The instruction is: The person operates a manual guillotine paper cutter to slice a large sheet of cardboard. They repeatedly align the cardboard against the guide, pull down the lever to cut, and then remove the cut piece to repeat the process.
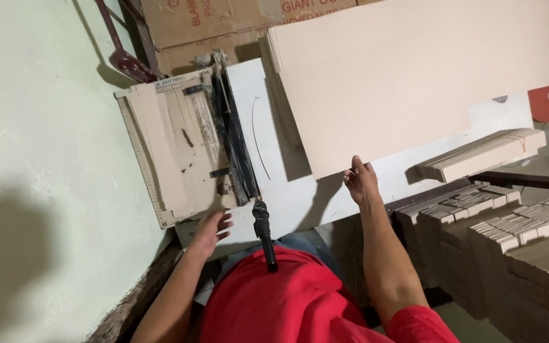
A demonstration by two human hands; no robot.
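Observation:
A large beige cardboard sheet [414,76] is lifted above the white table [300,190], and my right hand [361,181] grips its near corner. My left hand [213,230] rests with fingers spread at the near edge of a worn paper cutter [179,146], touching its board near cut beige strips. The cutter's black blade arm lies down, its black handle [263,235] pointing toward my red shirt, between my two hands.
A banded bundle of cut beige strips [484,155] lies at the table's right edge. Stacks of more cut strips [509,235] stand below on the right. Brown cartons [223,25] stand behind the cutter. A pale green wall [39,159] fills the left.

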